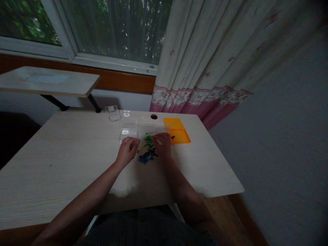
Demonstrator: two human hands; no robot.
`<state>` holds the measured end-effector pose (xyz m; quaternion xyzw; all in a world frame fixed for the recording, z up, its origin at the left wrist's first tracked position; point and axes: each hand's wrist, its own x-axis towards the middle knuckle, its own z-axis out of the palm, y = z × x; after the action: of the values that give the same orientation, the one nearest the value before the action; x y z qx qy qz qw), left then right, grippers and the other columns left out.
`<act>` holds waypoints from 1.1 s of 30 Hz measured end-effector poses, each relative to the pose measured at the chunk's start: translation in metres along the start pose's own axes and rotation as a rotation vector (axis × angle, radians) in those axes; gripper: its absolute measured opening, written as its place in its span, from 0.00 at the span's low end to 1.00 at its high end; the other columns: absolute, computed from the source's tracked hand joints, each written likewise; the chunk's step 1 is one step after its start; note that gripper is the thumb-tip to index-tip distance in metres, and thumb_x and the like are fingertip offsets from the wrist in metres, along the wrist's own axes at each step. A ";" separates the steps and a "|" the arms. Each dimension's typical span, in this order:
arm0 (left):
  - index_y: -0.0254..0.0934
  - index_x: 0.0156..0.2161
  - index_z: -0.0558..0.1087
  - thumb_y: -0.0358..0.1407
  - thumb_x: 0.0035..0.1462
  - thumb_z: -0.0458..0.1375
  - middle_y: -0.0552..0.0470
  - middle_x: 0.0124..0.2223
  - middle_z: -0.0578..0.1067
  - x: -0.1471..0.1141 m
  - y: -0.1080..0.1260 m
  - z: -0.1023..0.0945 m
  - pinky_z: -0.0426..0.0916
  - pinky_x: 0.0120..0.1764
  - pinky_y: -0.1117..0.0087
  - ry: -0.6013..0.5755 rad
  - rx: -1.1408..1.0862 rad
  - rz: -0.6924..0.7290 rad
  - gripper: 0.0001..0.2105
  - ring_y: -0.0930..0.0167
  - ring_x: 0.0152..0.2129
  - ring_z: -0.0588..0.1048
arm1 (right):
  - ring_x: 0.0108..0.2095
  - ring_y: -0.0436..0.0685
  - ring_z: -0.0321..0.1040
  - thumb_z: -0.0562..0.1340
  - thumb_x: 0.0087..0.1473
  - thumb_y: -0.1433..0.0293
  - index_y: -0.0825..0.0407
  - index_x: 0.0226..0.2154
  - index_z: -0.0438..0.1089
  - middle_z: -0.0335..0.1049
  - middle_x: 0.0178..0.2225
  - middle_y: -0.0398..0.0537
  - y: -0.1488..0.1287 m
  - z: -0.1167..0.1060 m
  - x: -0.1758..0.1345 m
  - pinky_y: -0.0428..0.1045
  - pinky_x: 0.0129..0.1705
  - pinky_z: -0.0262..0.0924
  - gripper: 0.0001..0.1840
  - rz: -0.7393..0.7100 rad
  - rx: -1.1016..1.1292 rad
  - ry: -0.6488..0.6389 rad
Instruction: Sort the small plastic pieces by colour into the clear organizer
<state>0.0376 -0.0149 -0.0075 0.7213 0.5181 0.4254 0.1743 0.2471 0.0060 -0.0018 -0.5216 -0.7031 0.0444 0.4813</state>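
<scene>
The small coloured pieces (pixel 146 158) lie in a loose heap on the tabletop (pixel 84 147), blue and dark ones nearer us, green ones farther off. We judge that picking through them by hand is the step in hand. Our left hand (pixel 126 149) has its fingers curled round a few pieces; our right hand (pixel 164 143) has its fingertips beside the green ones, but we cannot tell whether that grip pinches anything. The next move, we think, calls for a fine fingertip pinch. Just beyond our left hand stands a clear box (pixel 128 132), its contents unclear to us. To the right, the open orange box (pixel 183 136) holds a dark piece. Farther back sits a small clear case (pixel 114 117), lid raised.
</scene>
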 end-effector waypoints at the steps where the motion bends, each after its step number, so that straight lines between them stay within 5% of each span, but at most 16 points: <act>1: 0.37 0.39 0.74 0.38 0.64 0.51 0.48 0.35 0.73 0.000 0.000 0.000 0.66 0.40 0.64 -0.004 0.003 0.002 0.11 0.66 0.36 0.70 | 0.42 0.56 0.66 0.65 0.55 0.66 0.46 0.33 0.78 0.75 0.35 0.47 0.000 0.000 0.000 0.55 0.49 0.60 0.05 0.003 0.000 0.008; 14: 0.38 0.38 0.74 0.37 0.64 0.51 0.49 0.35 0.73 -0.001 0.001 0.001 0.66 0.40 0.64 -0.031 0.020 0.008 0.10 0.66 0.36 0.70 | 0.41 0.56 0.67 0.64 0.56 0.66 0.48 0.33 0.78 0.74 0.34 0.47 0.008 -0.002 0.002 0.54 0.49 0.60 0.06 -0.016 -0.065 0.062; 33: 0.38 0.39 0.75 0.38 0.63 0.52 0.49 0.35 0.73 -0.001 0.000 0.002 0.65 0.41 0.64 -0.058 0.013 0.005 0.10 0.66 0.36 0.70 | 0.42 0.55 0.66 0.65 0.54 0.69 0.49 0.33 0.78 0.75 0.36 0.47 0.015 0.002 -0.002 0.54 0.51 0.57 0.04 0.068 -0.208 -0.033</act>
<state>0.0385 -0.0151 -0.0090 0.7357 0.5138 0.4014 0.1834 0.2562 0.0125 -0.0129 -0.5914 -0.6935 -0.0039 0.4113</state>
